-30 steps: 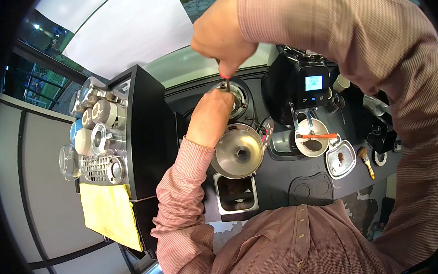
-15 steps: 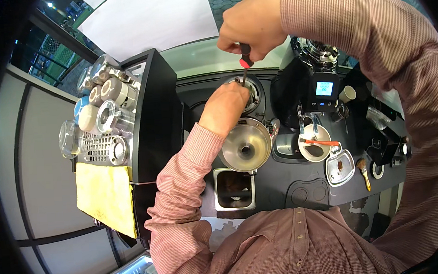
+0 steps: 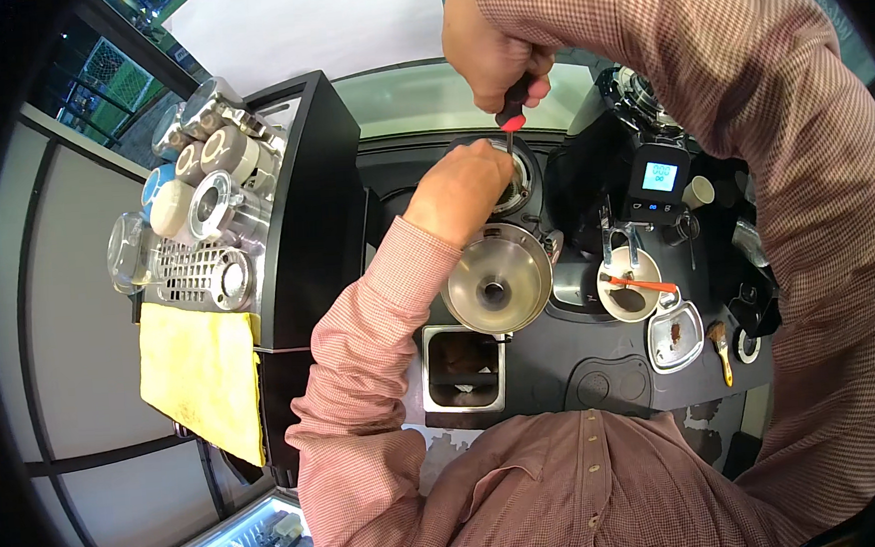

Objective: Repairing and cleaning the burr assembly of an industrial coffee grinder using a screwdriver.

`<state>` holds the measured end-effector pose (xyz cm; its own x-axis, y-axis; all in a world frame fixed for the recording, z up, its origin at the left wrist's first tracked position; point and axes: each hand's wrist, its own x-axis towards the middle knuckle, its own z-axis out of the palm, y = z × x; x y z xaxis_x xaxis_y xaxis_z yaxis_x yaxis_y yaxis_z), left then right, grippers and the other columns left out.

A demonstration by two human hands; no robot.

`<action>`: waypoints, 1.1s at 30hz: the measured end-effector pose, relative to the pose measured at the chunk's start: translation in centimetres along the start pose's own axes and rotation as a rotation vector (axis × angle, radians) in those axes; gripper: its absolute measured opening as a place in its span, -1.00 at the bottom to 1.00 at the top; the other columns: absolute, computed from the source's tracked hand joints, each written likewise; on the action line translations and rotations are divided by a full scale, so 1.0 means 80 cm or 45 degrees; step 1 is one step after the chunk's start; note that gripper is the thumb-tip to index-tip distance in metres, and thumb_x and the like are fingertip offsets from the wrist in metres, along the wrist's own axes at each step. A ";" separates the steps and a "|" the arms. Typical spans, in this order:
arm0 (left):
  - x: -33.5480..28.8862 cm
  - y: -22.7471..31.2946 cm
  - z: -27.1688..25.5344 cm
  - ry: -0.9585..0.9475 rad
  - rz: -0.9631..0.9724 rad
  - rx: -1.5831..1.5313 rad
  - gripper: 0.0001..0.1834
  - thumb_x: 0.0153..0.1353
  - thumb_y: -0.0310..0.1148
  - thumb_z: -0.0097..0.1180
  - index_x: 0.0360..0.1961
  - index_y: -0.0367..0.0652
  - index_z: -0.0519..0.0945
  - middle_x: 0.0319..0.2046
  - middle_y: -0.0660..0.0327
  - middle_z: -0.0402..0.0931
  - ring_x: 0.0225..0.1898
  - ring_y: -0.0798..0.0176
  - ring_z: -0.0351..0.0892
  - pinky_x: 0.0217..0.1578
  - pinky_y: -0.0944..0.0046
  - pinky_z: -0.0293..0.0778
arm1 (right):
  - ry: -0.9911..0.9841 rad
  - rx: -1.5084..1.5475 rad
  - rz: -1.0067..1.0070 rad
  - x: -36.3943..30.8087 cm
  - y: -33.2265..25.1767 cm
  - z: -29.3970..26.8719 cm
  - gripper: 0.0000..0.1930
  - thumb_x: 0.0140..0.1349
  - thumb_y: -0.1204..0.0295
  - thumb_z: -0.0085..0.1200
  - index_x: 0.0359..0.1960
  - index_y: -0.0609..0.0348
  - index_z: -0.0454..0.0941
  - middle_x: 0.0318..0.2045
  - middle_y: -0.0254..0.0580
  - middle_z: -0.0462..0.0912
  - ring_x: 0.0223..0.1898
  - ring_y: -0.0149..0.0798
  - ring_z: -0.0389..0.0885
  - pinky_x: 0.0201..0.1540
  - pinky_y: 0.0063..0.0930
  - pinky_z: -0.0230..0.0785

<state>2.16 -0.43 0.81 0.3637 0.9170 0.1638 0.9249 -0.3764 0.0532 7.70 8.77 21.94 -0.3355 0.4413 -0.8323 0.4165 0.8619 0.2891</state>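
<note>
My right hand (image 3: 489, 55), raised at the top of the head view, is closed round the black handle of a screwdriver (image 3: 513, 120) with a red collar. Its thin shaft points down to a round machine body with a metal rim (image 3: 525, 182). My left hand (image 3: 464, 190) is closed beside the shaft, over the near left side of that rim. Its fingertips, and whatever they pinch, are hidden, as is the screwdriver's tip. Just nearer to me sits a wide round metal bowl (image 3: 519, 256) with a dark hole at its centre.
Left stands a black machine (image 3: 318, 211) with cups and jars on top and a yellow cloth (image 3: 199, 378). A grinder with a lit screen (image 3: 660, 177) stands right. Nearer are a steel bin (image 3: 430, 374), a white bowl (image 3: 612, 308), a small tray (image 3: 691, 348) and a brush (image 3: 723, 356).
The view has shifted slightly. My right hand has turned on the screwdriver handle, and its curled fingers now show. The screwdriver stands more upright; my left hand stays by the shaft.
</note>
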 end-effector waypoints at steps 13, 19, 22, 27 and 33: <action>-0.004 -0.010 0.012 0.066 -0.191 -0.205 -0.90 0.18 -0.46 0.26 -0.39 -0.30 0.66 -0.36 -0.11 0.66 -0.18 -0.18 0.68 -0.11 -0.08 0.62 | 0.535 -0.557 -0.197 0.017 -0.007 0.049 -0.57 0.36 0.09 0.20 -0.33 0.33 0.72 -0.41 -0.07 0.79 -0.39 -0.17 0.78 -0.33 -0.13 0.66; -0.006 -0.004 0.007 0.087 -0.222 -0.264 -0.95 0.13 -0.58 0.21 -0.37 -0.29 0.68 -0.35 -0.15 0.66 -0.20 -0.20 0.71 -0.15 -0.08 0.65 | 0.547 -0.349 -0.276 0.003 0.016 0.064 -0.62 0.30 0.16 0.18 -0.45 0.29 0.66 -0.53 -0.12 0.71 -0.54 -0.20 0.67 -0.47 -0.26 0.53; -0.005 -0.005 0.008 0.087 -0.192 -0.248 -0.91 0.11 -0.61 0.20 -0.36 -0.28 0.70 -0.35 -0.15 0.66 -0.20 -0.20 0.71 -0.15 -0.07 0.66 | 0.509 -0.162 -0.178 0.000 0.014 0.065 -0.58 0.26 0.11 0.20 -0.53 0.26 0.69 -0.60 -0.11 0.68 -0.47 -0.07 0.69 -0.32 -0.19 0.56; -0.005 -0.009 0.011 0.121 -0.104 -0.267 -0.90 0.10 -0.61 0.20 -0.36 -0.28 0.71 -0.35 -0.13 0.67 -0.19 -0.19 0.71 -0.14 -0.06 0.65 | 0.369 0.045 -0.057 0.002 0.020 0.062 -0.56 0.31 0.09 0.11 -0.52 0.23 0.71 -0.60 -0.18 0.68 -0.51 -0.17 0.66 -0.34 -0.24 0.54; -0.004 -0.011 0.014 0.125 -0.145 -0.361 -0.88 0.10 -0.59 0.22 -0.31 -0.29 0.71 -0.30 -0.11 0.67 -0.14 -0.21 0.67 -0.07 -0.08 0.61 | 0.334 0.252 -0.103 0.006 0.038 0.070 -0.63 0.25 0.12 0.16 -0.41 0.23 0.72 -0.51 -0.18 0.72 -0.41 -0.21 0.70 -0.27 -0.32 0.53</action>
<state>1.35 -0.25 -0.42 0.2346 0.9434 0.2345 0.8865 -0.3066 0.3465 13.51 10.23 19.79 -0.5697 0.4449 -0.6911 0.5272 0.8429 0.1080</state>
